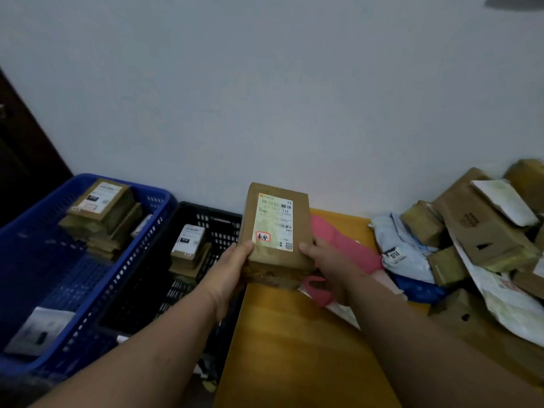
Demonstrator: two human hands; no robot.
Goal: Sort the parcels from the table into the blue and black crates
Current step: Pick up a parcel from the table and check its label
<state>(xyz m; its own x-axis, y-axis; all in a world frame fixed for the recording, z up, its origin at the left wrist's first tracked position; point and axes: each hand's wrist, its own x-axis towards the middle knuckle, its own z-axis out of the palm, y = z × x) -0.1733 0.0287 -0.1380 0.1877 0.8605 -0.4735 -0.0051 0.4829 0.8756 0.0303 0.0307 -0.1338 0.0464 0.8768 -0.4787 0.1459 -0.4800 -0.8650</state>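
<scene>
A plain, pale grey-white wall (294, 98) fills the view above and beyond the hands, unmarked and evenly but dimly lit. A dark brown door or panel (26, 160) stands at the far left of the hands, running down at a slant. At the upper right corner 1 dark blurred shape (513, 2) shows; its nature cannot be determined. Below the hands extends a yellow-orange wooden table (294, 348), surface smooth.

Dim, flat indoor light with a bluish cast leaves the wall (294, 98) grey and casts only faint shadows, with no glare. Wide-angle distortion bends the frame's edges, and the whole picture is soft and slightly blurred, with small label (273, 220) print unreadable.
</scene>
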